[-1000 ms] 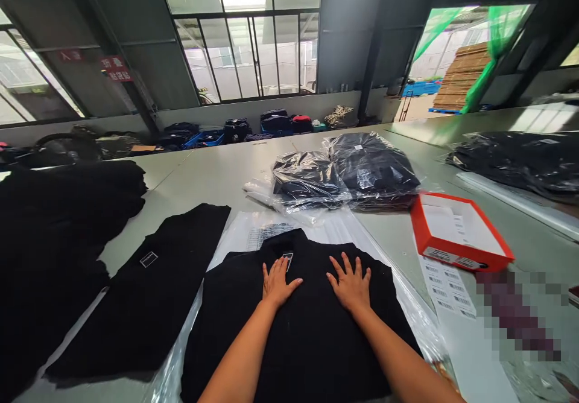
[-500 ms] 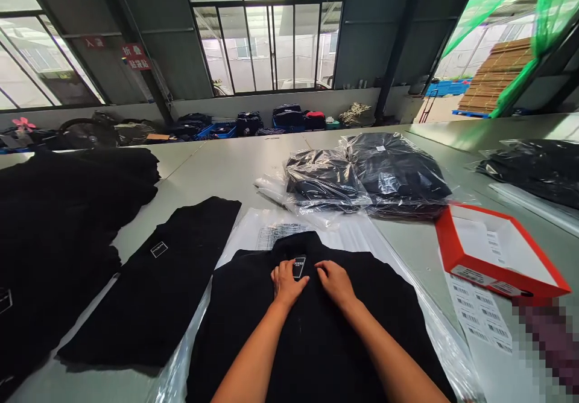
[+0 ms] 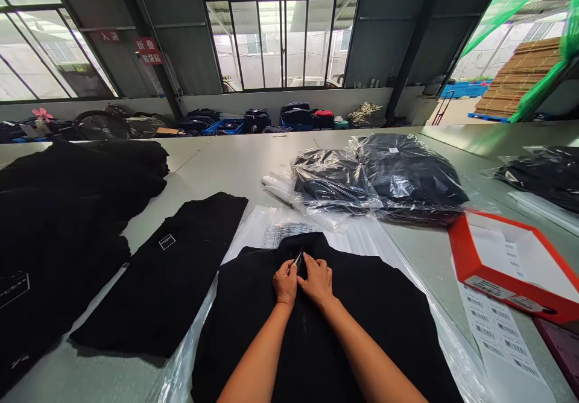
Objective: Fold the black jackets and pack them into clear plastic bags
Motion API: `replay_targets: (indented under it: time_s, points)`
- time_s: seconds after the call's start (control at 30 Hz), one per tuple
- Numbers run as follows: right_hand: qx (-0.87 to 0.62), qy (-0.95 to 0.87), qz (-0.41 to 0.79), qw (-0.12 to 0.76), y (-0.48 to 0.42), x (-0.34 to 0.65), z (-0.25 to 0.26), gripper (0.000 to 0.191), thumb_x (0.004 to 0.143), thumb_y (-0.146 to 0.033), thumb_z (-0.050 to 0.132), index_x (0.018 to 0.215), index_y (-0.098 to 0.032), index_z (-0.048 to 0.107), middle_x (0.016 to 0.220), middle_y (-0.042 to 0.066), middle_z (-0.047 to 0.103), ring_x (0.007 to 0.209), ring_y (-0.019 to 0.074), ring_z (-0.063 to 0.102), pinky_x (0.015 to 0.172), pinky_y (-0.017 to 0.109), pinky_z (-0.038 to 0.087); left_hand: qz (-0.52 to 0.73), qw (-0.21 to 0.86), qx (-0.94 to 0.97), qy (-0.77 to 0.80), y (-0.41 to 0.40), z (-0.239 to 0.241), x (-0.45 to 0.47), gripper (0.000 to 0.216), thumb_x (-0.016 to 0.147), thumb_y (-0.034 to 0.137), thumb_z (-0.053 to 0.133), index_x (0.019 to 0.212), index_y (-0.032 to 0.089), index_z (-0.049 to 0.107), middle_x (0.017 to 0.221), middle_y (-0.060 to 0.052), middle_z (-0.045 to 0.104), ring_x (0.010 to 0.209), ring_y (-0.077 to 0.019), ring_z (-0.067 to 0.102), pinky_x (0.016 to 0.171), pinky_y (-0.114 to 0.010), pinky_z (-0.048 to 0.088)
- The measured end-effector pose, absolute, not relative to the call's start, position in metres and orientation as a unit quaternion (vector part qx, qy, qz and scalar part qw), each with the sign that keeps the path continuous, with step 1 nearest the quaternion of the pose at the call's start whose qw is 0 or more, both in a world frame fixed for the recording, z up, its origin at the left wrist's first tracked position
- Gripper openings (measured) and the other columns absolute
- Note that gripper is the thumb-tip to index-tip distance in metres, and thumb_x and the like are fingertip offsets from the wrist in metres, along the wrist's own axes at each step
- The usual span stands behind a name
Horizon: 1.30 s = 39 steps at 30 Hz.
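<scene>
A black collared garment (image 3: pixel 371 312) lies spread in front of me on a stack of clear plastic bags (image 3: pixel 253 228). At its neck, a black tag with a white border (image 3: pixel 298 257) is tipped up on edge between my hands. My left hand (image 3: pixel 285 282) pinches the tag from the left. From the right, my right hand (image 3: pixel 318 277) has its thumb and fingertips closed at the same tag. The fingers hide most of the tag's face. Beside the garment on the left lies a folded black garment (image 3: pixel 194 276) with a white-bordered tag (image 3: pixel 167 242).
A heap of black garments (image 3: pixel 67 222) covers the table's left side. Bagged black garments (image 3: pixel 407 177) lie at the back right. A red open box (image 3: pixel 474 252) stands right, over barcode sticker sheets (image 3: pixel 502 330). Another bagged pile (image 3: pixel 543 174) sits at far right.
My right hand has moved left to the tag, and both hands have come together. The tag, flat before, is now tilted up. The view has shifted slightly.
</scene>
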State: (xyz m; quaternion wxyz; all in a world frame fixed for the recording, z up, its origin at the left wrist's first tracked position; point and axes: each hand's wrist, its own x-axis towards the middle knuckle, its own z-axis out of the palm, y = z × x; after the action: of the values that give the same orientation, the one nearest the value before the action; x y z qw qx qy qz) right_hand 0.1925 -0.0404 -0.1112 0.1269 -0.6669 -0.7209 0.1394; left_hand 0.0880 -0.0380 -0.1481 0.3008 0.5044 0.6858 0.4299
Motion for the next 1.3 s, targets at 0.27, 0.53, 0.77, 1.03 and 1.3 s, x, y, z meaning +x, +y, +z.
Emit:
replay_targets:
  time_s: [0.27, 0.53, 0.77, 1.03, 1.3]
  points:
    - [-0.673, -0.690, 0.187, 0.188, -0.039, 0.203, -0.120, 0.043, 0.091, -0.039, 0.030, 0.124, -0.025, 0.054, 0.111, 0.007, 0.062, 0.109, 0.0214, 0.047, 0.090, 0.035, 0.037, 0.416, 0.314, 0.476, 0.709, -0.036, -0.139, 0.088, 0.034, 0.089, 0.032, 0.032, 0.092, 0.019, 0.064, 0.082, -0.004, 0.071, 0.074, -0.0149, 0.067, 0.066, -0.022, 0.046]
    - [-0.693, -0.634, 0.241, 0.243, -0.039, 0.206, -0.115, 0.050, 0.093, -0.039, 0.019, 0.105, -0.022, 0.064, 0.098, 0.007, 0.062, 0.100, 0.0190, 0.054, 0.088, 0.031, 0.040, 0.446, 0.332, 0.484, 0.677, -0.037, -0.145, 0.091, 0.037, 0.089, 0.035, 0.032, 0.093, 0.019, 0.066, 0.087, -0.005, 0.071, 0.073, -0.0157, 0.068, 0.066, -0.024, 0.048]
    - [-0.719, -0.620, 0.238, 0.205, -0.033, 0.199, -0.102, 0.043, 0.088, -0.037, 0.037, 0.121, -0.016, 0.054, 0.105, 0.012, 0.064, 0.103, 0.0233, 0.055, 0.087, 0.033, 0.039, 0.386, 0.256, 0.635, 0.618, -0.044, -0.138, 0.090, 0.033, 0.075, 0.008, 0.043, 0.081, 0.025, 0.071, 0.092, 0.002, 0.072, 0.088, -0.0147, 0.063, 0.092, -0.031, 0.043]
    - [-0.710, -0.637, 0.258, 0.154, 0.005, 0.226, -0.051, 0.028, 0.087, -0.027, 0.039, 0.101, -0.019, 0.062, 0.098, 0.007, 0.068, 0.092, 0.0201, 0.061, 0.072, 0.026, 0.041, 0.155, 0.261, 0.706, 0.640, -0.007, -0.106, 0.064, 0.059, 0.073, 0.000, 0.047, 0.126, 0.026, 0.051, 0.140, 0.000, 0.042, 0.117, -0.0170, 0.050, 0.101, -0.028, 0.038]
    - [-0.509, -0.852, 0.123, 0.018, -0.046, 0.214, -0.050, 0.040, 0.079, -0.014, 0.045, 0.117, -0.021, 0.058, 0.109, 0.008, 0.066, 0.102, 0.0246, 0.057, 0.080, 0.033, 0.043, 0.102, 0.372, 0.649, 0.656, 0.025, -0.102, 0.056, 0.020, 0.076, 0.012, 0.059, 0.094, 0.016, 0.066, 0.106, -0.007, 0.060, 0.093, -0.0161, 0.061, 0.081, -0.023, 0.047]
